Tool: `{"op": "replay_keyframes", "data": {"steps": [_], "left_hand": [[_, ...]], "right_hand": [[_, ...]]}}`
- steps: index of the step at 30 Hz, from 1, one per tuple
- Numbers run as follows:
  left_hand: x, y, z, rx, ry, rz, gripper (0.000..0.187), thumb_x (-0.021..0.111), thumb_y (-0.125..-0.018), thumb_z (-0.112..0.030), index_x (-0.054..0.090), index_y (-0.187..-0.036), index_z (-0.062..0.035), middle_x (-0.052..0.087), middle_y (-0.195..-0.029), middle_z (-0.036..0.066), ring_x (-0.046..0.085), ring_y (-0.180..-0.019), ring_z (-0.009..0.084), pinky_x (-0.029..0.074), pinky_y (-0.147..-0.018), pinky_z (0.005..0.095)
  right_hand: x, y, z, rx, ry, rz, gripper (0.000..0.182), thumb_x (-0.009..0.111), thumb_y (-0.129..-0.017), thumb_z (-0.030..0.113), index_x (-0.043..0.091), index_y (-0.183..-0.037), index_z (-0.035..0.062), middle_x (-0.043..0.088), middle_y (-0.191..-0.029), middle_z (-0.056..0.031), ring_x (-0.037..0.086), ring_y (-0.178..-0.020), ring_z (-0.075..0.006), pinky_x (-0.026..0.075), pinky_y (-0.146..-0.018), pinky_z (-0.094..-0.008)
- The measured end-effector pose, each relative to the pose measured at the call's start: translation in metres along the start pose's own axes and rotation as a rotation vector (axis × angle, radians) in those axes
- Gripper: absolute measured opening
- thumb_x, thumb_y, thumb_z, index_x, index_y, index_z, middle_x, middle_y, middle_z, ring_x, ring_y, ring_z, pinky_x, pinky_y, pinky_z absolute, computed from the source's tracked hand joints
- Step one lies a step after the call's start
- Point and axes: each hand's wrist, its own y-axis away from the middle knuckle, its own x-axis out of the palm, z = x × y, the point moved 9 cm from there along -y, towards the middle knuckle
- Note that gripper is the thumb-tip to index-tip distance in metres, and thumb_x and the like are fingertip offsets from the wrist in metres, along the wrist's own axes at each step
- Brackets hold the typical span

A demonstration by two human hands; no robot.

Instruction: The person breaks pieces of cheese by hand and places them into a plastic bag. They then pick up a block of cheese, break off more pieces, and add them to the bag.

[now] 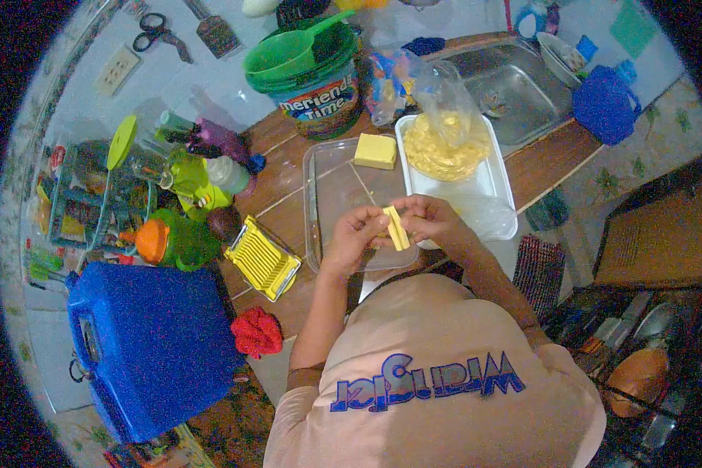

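Both my hands meet over the front right of a clear plastic tray (pixel 337 204). Yellow sticks, seemingly cheese (pixel 396 228), are pinched between them. My left hand (pixel 356 236) grips them from the left side, and my right hand (pixel 431 222) from the right. A yellow block (pixel 375 151) rests at the tray's back right corner, and a knife (pixel 313 204) lies along its left edge. Right of it, a white tray (pixel 507 187) bears a plastic bag of yellow pieces (pixel 444 148). The yellow slicer (pixel 263 259) with parallel slots lies left of my left hand.
A green bucket (pixel 320 97) with a green strainer (pixel 282 56) stands behind the clear tray. The sink (pixel 515 86) is at the back right. A blue container (pixel 152 347), red cloth (pixel 257 333) and several bottles stand left; utensils lie lower right.
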Motion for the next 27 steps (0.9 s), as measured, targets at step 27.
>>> {"op": "replay_keyframes", "data": {"steps": [27], "left_hand": [[0.085, -0.046, -0.010, 0.140, -0.353, 0.034, 0.021, 0.067, -0.080, -0.013, 0.064, -0.098, -0.0022, 0.061, -0.083, 0.001, 0.053, -0.074, 0.0075, 0.043, -0.069, 0.0220]], "right_hand": [[-0.100, 0.032, -0.012, -0.039, -0.222, -0.311, 0.029, 0.067, -0.078, 0.027, 0.058, -0.091, 0.0033, 0.058, -0.082, -0.0054, 0.058, -0.070, -0.0148, 0.054, -0.055, -0.0300]]}}
